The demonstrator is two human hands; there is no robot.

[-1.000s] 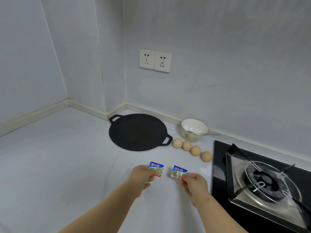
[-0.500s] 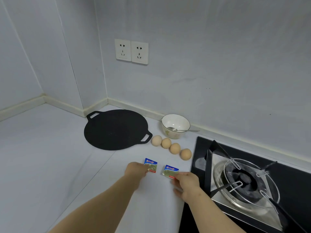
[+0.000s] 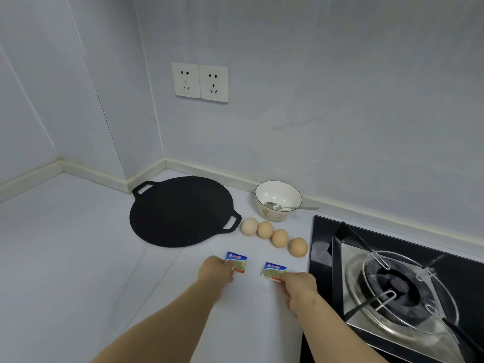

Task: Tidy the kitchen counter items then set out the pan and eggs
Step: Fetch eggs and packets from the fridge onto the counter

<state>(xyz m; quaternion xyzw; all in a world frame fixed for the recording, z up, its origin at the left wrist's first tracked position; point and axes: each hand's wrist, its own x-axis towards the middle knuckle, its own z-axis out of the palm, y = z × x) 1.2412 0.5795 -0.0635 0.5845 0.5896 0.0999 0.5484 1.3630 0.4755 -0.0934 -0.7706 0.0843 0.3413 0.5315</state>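
Observation:
A flat black pan with two loop handles lies on the white counter near the corner. Several brown eggs form a slanted row to its right, from beside the pan handle to the hob's edge. My left hand pinches a small blue and green packet by its near edge. My right hand pinches a second matching packet the same way. Both packets sit low over the counter, in front of the eggs.
A white bowl with a metal spoon in it stands by the back wall behind the eggs. A black gas hob with a burner and wire stand fills the right side. Two wall sockets are above the pan.
Both hands with their packets have moved slightly forward toward the eggs, and the view has shifted right and closer. The pan, eggs and bowl stay in place.

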